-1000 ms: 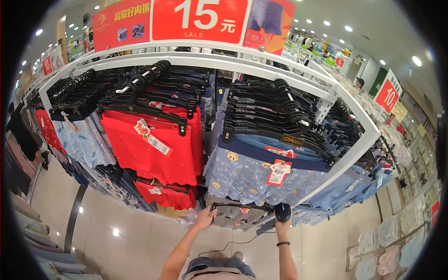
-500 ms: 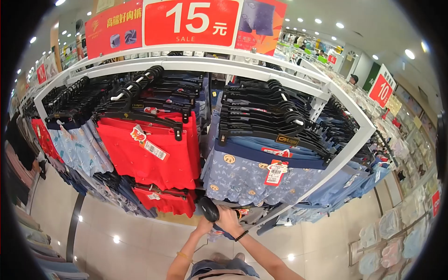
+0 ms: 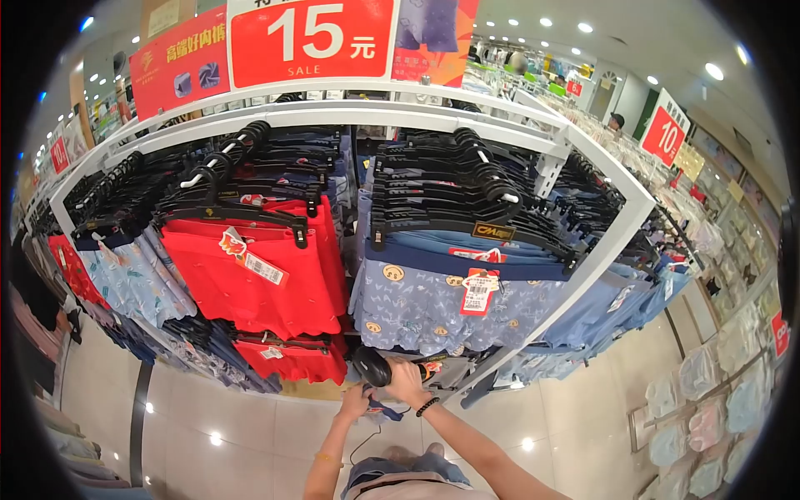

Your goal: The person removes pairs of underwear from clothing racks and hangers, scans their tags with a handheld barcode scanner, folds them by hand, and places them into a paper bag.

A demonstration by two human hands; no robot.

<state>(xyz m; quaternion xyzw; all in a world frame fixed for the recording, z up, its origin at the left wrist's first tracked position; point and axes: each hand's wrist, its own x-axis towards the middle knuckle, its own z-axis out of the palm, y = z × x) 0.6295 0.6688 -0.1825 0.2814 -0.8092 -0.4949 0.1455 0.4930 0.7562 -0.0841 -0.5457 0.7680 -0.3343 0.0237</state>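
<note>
My right hand [image 3: 406,382] is closed around a black handheld device with a rounded head [image 3: 372,367], in front of the rack's lower tier. Just below and to its left, my left hand [image 3: 354,403] is closed on a small dark blue garment [image 3: 385,409], mostly hidden by my hands. A thin dark hooked wire [image 3: 365,442] curves down beneath them. Above hang blue patterned shorts [image 3: 437,307] on black hangers, with a red-and-white price tag [image 3: 478,292]. Red shorts [image 3: 254,279] hang to their left, also tagged.
A white metal rack frame [image 3: 612,221] surrounds the hanging clothes, its slanted bar passing right of my hands. A red 15 yuan sign [image 3: 312,42] stands on top. Packaged goods [image 3: 698,372] hang at the right; folded clothes [image 3: 71,442] lie at lower left.
The view has shifted, so the rack appears further left and slightly higher. My left hand has come down a little away from my right, showing more of the dark blue garment.
</note>
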